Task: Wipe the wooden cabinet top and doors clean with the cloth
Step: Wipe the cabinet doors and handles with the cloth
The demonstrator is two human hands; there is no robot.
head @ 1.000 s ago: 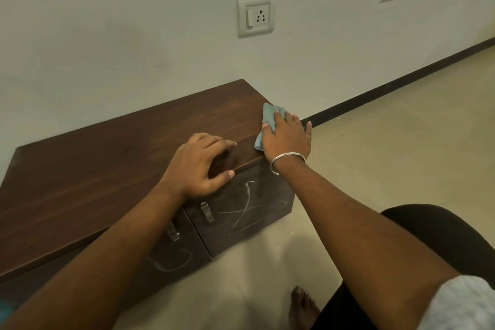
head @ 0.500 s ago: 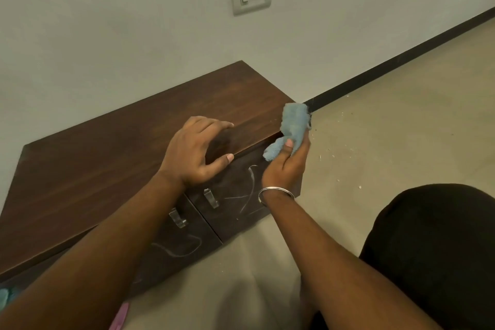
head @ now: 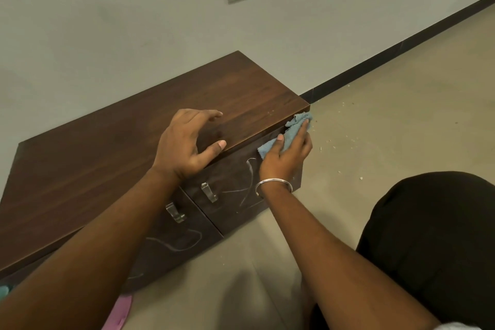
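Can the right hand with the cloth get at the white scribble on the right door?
Probably yes. The right hand presses the cloth on that right door, just above the scribble, with nothing between them.

I see the floor [head: 401,115], pale beige, carrying a low wooden cabinet [head: 107,163] that stands against the wall. Small white crumbs [head: 345,139] lie scattered on the floor just beside the cabinet's right end. A pink item [head: 117,313] lies on the floor near the cabinet's front, at the bottom edge of my view. On the cabinet top, near its front right edge, rests my left hand [head: 184,142].
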